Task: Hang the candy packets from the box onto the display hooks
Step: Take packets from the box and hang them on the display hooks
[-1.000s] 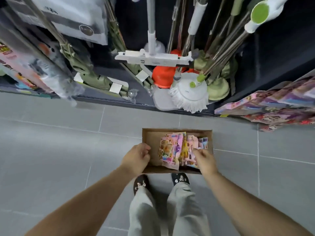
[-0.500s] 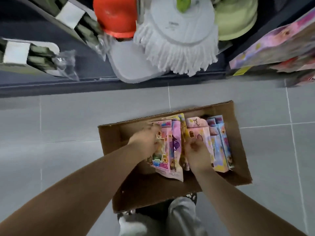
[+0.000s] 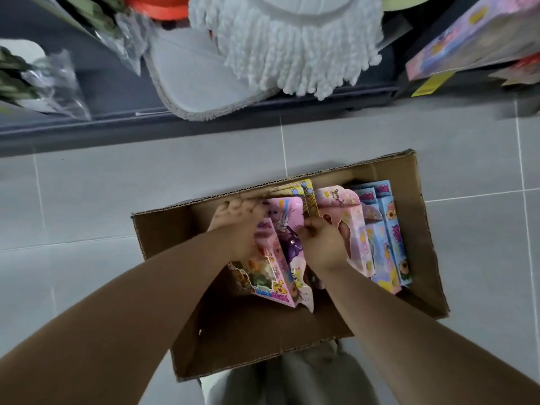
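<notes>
An open cardboard box [image 3: 163, 229] sits on the grey floor tiles. Inside it stand several colourful candy packets in a row: pink ones [image 3: 283, 217] at the left, a pink one [image 3: 347, 217] in the middle and blue ones [image 3: 388, 229] at the right. My left hand [image 3: 236, 226] reaches into the box and its curled fingers grip the left side of the pink packets. My right hand [image 3: 318, 244] pinches the right edge of the same pink packets. No display hooks show in this view.
A white string mop head [image 3: 292, 54] and a flat grey mop pad [image 3: 193, 77] hang over the dark shelf base [image 3: 87, 127] just beyond the box. Boxed pink goods [image 3: 467, 39] sit on a shelf at the upper right. My legs are under the box's near edge.
The view has dropped closer to the box. Both hands have moved from the box's near rim into it and taken hold of the left pink packets.
</notes>
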